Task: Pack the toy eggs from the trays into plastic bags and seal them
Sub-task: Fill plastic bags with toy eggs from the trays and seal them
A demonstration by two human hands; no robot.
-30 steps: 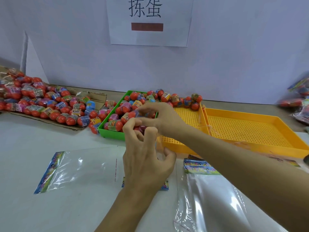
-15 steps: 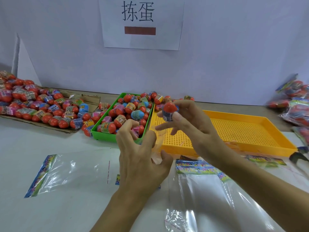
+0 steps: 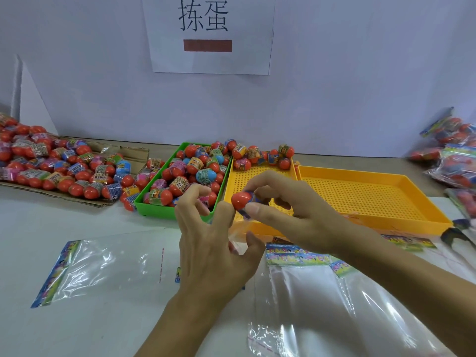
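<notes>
My right hand [image 3: 296,217] pinches a red and blue toy egg [image 3: 241,199] between thumb and fingers, just above my left hand [image 3: 213,248]. My left hand has its fingers curled, and its thumb pinches the thin mouth of a clear plastic bag [image 3: 236,235]; most of that bag is hidden behind the hand. Both hands are in front of a green tray [image 3: 164,211] heaped with toy eggs [image 3: 195,171]. A yellow perforated tray [image 3: 260,177] beside it has several eggs at its far end.
A second yellow tray [image 3: 373,202] sits on the right. Many loose eggs lie on flat cardboard [image 3: 64,173] at the left. Filled bags [image 3: 458,155] are piled at the far right. Flat clear bags lie on the white table at the left [image 3: 103,264] and the right [image 3: 309,292].
My right hand picked an egg out of the green tray, carried it right, then lowered it toward my left hand. My left hand stayed in place.
</notes>
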